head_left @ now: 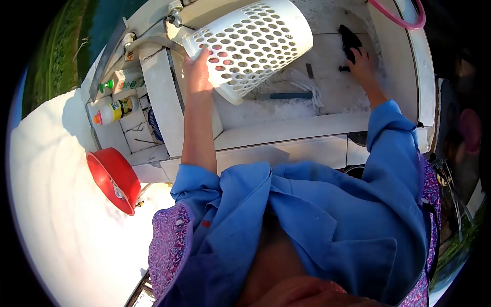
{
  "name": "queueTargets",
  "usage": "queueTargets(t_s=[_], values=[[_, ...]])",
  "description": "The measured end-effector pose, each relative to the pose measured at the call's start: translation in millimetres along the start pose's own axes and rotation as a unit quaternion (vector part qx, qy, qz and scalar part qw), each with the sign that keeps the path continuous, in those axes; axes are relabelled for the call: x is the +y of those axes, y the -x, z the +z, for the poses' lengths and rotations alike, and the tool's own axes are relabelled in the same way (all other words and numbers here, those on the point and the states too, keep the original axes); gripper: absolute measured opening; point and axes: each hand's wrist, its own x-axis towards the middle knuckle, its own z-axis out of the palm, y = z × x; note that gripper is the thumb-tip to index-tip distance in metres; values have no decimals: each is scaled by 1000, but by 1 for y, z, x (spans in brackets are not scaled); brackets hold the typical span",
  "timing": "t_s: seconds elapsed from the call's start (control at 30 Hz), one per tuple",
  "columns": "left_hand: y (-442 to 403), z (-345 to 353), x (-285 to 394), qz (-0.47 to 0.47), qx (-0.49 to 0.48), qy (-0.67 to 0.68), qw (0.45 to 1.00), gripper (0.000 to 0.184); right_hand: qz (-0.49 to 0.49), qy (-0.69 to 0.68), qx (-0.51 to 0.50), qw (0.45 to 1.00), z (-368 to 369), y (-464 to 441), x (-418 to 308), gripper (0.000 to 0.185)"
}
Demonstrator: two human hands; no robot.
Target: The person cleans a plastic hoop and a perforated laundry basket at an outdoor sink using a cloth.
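A white perforated plastic basket [250,43] lies tilted on its side in the air over the left part of a tiled sink [286,125]. My left hand [198,74] grips its rim, with some fingers showing through the holes. At the right of the sink, my right hand [362,66] touches a black cloth [349,43]; its fingers are bent over the cloth's edge. Between the hands, a white cloth [307,84] and a dark blue strip [290,95] lie on the wet sink floor.
Left of the sink, a green-capped bottle [125,81] and a yellow-labelled bottle [116,110] lie in a tiled recess. A red basin [115,179] is below them. Two taps [175,13] and a hose [158,40] are at the upper left. A pink ring-shaped rim [420,20] shows at the upper right.
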Motion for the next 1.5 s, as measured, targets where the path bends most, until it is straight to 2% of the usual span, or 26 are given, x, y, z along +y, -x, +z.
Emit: queueTargets(t_s=[0.07, 0.13, 0.17, 0.23, 0.3, 0.37, 0.43, 0.47, 0.53, 0.57, 0.63, 0.7, 0.8, 0.87, 0.9, 0.97, 1.03, 1.07, 1.1, 1.17, 1.27, 1.37, 1.43, 1.5], values=[[1, 1, 3, -6, 4, -6, 1000, 22, -12, -5, -233, 972, -22, 6, -39, 34], [2, 4, 6, -13, 20, -7, 1000, 22, -58, -86, -331, 938, -13, 10, -55, 37], [1, 2, 7, -10, 18, -7, 1000, 22, -88, -203, -336, 915, -1, 4, -53, 33], [-5, -6, 1, -8, -19, -9, 1000, 22, -17, -352, -272, 895, -44, -3, -90, 30], [-10, -11, -7, -5, 6, -17, 1000, 18, -42, -450, -195, 870, -94, -12, -122, 31], [-12, -11, -9, 7, 9, -17, 1000, 18, -188, -407, -43, 893, -118, -21, -155, 30], [-7, -9, -4, 0, -30, -5, 1000, 20, -278, -375, 71, 882, -128, -32, -195, 29], [-6, -8, -1, -8, -63, 7, 998, 22, -301, -332, 98, 889, -125, -39, -211, 29], [-6, -8, -1, -7, -41, -6, 999, 22, -333, -237, 128, 904, -110, -53, -223, 29], [-4, -11, -2, -10, -14, -16, 1000, 22, -332, -239, 127, 904, -104, -59, -217, 29], [-5, -15, -5, -5, -44, 1, 999, 21, -337, -196, 170, 905, -94, -67, -190, 33], [2, -7, -3, 0, -14, -2, 1000, 21, -335, -172, 165, 912, -89, -62, -160, 37], [-9, -17, -6, 1, -28, 0, 1000, 20, -310, -172, 147, 924, -75, -55, -107, 32], [-11, -14, -3, -4, -40, -1, 999, 19, -220, -133, 75, 964, -78, -52, -81, 24], [-12, -11, -1, 3, -37, -2, 999, 19, -219, -131, 80, 964, -82, -55, -82, 24], [-9, -13, -5, -2, -27, -11, 1000, 18, -197, -253, 151, 935, -90, -46, -96, 25], [-14, -14, -7, -6, 13, -40, 999, 18, -247, -293, 163, 909, -106, -50, -131, 28], [-11, -12, -1, -4, -15, -28, 999, 20, -282, -301, 166, 896, -108, -53, -151, 27], [-9, -10, 1, -3, -20, -33, 999, 20, -302, -285, 157, 896, -123, -53, -175, 26], [-7, -9, 3, -3, -53, -13, 998, 20, -311, -223, 117, 917, -107, -56, -198, 28], [-1, -7, 5, -9, -54, 3, 998, 20, -332, -218, 132, 908, -91, -56, -189, 30], [3, -9, -2, -12, -2, -29, 1000, 21, -343, -199, 83, 914, -89, -47, -171, 33], [2, -13, -2, -6, -34, 4, 999, 21, -352, -238, 135, 895, -83, -40, -153, 32], [-5, -15, -3, -3, -8, -12, 1000, 20, -278, -198, 75, 937, -58, -26, -98, 31]])
